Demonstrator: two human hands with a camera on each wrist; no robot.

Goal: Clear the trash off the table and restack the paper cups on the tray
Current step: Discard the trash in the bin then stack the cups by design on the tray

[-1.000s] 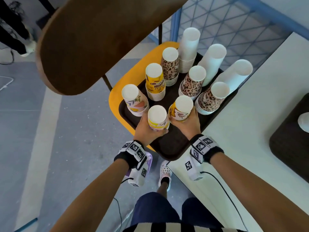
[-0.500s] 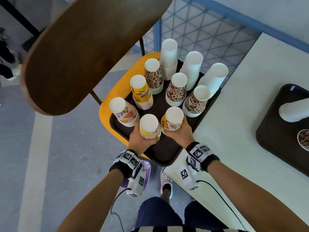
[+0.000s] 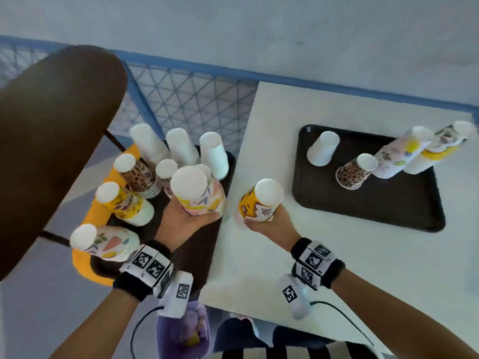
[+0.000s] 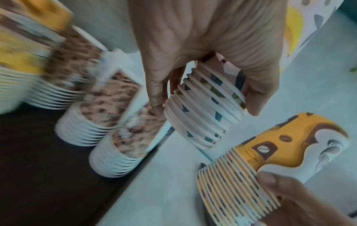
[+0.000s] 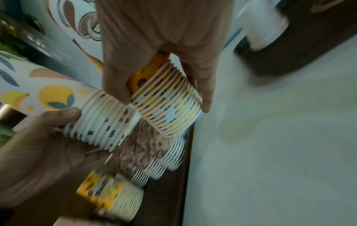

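My left hand (image 3: pixel 186 221) grips a stack of fruit-patterned paper cups (image 3: pixel 197 195), upside down, above the dark tray on the chair. My right hand (image 3: pixel 269 224) grips a stack of yellow coffee-print cups (image 3: pixel 261 200) over the left edge of the white table (image 3: pixel 337 268). In the left wrist view the fingers (image 4: pixel 154 91) curl round the ribbed rims of the fruit stack (image 4: pixel 204 107), with the yellow stack (image 4: pixel 251 160) beside it. The right wrist view has the yellow stack (image 5: pixel 170 105) in my fingers. A second dark tray (image 3: pixel 368 203) on the table carries a white stack (image 3: pixel 322 149), a leopard stack (image 3: pixel 355 174) and two tall leaning stacks.
The chair's tray (image 3: pixel 191 255) sits on a yellow seat (image 3: pixel 85 265) and holds several more stacks: white (image 3: pixel 181 146), leopard (image 3: pixel 137 174), yellow (image 3: pixel 124 203), fruit-print (image 3: pixel 103 242). A brown chair back (image 3: pixel 51 141) looms at left. Blue mesh fencing (image 3: pixel 191 99) runs behind.
Both hands have lifted their cup stacks off the chair's tray and carried them right. The right stack is now over the table. The head view has swung right, showing the table tray.
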